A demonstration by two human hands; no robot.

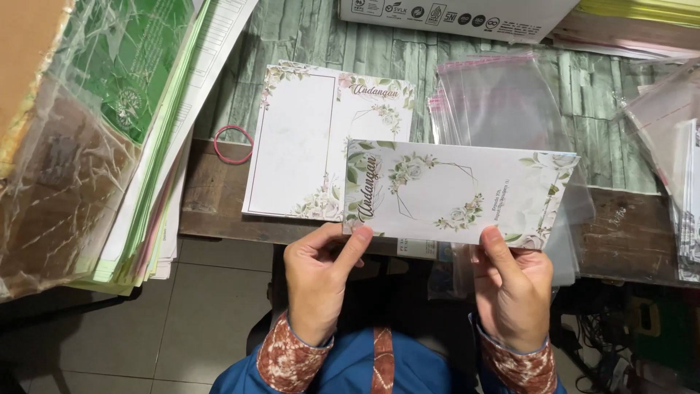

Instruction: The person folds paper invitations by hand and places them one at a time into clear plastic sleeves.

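Both hands (pixel 321 281) (pixel 514 288) raised, fingers pinched.

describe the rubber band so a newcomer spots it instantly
Start at the wooden table. Left of the flat stack of floral cards, beside the leaning paper pile, lies the rubber band: a thin pink loop, the only round thing among rectangles.

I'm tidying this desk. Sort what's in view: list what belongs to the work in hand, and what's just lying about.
In hand:
- folded floral card, held by left hand and right hand
- stack of unfolded floral cards on the table
- clear plastic sleeves, probably for the cards

Lying about:
- pink rubber band
- stack of paper sheets
- white cardboard box
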